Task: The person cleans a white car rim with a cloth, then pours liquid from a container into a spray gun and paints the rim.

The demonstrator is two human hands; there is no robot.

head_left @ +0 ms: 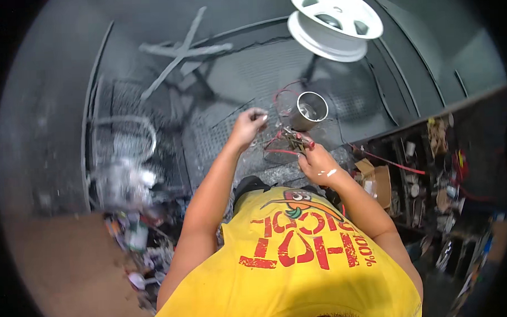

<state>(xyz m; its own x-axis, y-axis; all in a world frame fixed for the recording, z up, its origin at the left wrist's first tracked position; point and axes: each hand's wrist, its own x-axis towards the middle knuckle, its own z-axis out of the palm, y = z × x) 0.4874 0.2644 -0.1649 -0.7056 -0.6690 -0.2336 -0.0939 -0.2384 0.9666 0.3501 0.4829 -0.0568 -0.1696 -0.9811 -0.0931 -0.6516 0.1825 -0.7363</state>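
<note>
My right hand [316, 163] is wrapped round the handle of a spray gun [295, 141] with red parts. A round, open metal cup [310, 113] sits on the gun, tilted so that its inside shows, with a little pale residue in it. White smears mark the back of this hand. To the left of the cup, my left hand [251, 128] is raised with its fingers curled together, apart from the gun. Something white shows at its fingertips; whether that is paint or a small object, I cannot tell.
A white wheel rim [338, 24] stands raised at the far right. At the far left is a grey crossed-bar stand [183, 52]. A red hose [393, 163] runs off to the right. Cluttered shelves [413, 181] and a cardboard box [379, 185] lie to the right.
</note>
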